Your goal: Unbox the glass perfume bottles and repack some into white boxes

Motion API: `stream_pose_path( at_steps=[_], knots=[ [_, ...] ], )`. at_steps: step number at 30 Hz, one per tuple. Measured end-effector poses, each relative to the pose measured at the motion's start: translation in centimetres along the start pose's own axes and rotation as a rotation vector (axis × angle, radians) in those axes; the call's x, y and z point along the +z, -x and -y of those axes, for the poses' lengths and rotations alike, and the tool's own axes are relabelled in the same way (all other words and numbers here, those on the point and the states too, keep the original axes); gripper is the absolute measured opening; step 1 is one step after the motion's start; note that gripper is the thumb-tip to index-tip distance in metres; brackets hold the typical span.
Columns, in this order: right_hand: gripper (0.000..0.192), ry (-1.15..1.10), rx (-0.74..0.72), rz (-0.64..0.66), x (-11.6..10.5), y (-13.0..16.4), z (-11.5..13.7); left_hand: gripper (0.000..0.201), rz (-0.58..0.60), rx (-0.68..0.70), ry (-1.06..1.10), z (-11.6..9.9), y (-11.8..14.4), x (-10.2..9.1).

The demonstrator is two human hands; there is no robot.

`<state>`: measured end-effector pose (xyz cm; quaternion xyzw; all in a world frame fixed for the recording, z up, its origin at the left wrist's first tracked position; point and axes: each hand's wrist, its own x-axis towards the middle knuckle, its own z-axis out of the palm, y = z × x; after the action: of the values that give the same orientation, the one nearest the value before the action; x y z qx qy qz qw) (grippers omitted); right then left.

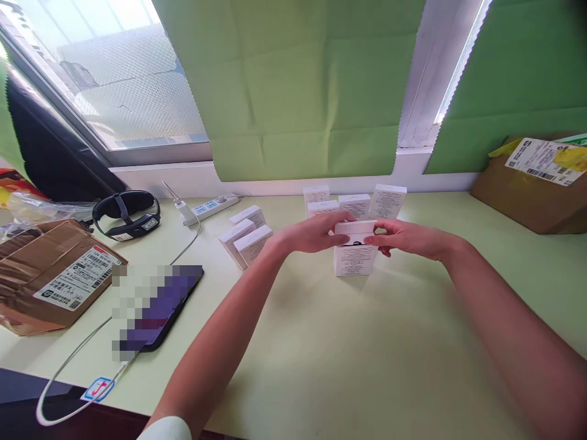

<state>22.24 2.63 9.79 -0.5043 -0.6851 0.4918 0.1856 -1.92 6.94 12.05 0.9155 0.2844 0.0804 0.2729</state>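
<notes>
Out near the far edge of the pale green table [413,342], both hands are working on one small white box [354,250] that is standing upright, well clear of the other stock. The left hand [316,233] is pinching the lid end from one side, the right hand [403,237] is pinching it from the other, so each grip is closed on that box and nothing else. A dark gap is showing just under the fingers [342,215], which suggests the top is coming open, though I cannot tell what is inside. Risk number one, to my eye: the box is tall and narrow, and a sideways tug from either hand could be tipping it over. Risk two: the row of matching boxes [355,201] is standing just behind the knuckles, so a slip backward could be knocking them down like dominoes. Three more boxes [246,238] are lying near the left forearm, and an elbow swing could be sweeping them toward the phone [162,308] or the white cable [73,366]. As for writing, fine grey print is covering the box face but is too small to read; the shipping label [76,278] on the torn carton [32,269] and the one on the far parcel [527,183] are showing barcodes only, nothing legible.
</notes>
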Motion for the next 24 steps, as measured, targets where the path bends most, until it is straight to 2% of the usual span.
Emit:
stream_pose_path(
  at_steps=[4, 9, 17, 24],
  knots=[
    [0.053, 0.017, -0.025, -0.063, -0.3, 0.4, 0.5, 0.030, 0.032, -0.030, 0.000, 0.0, 0.0, -0.1],
    [0.050, -0.078, -0.153, -0.128, 0.0, 0.5, 1.1, 0.030, 0.050, -0.039, 0.029, 0.0, 0.1, -0.2],
    [0.046, 0.034, -0.097, -0.097, 0.1, 0.2, 1.4, 0.035, 0.064, -0.030, -0.073, -0.1, 0.1, -0.1],
    [0.046, 0.099, -0.099, -0.063, -0.2, 0.5, 1.3, 0.044, 0.165, -0.053, -0.079, -0.8, 1.0, -0.9]
  ],
)
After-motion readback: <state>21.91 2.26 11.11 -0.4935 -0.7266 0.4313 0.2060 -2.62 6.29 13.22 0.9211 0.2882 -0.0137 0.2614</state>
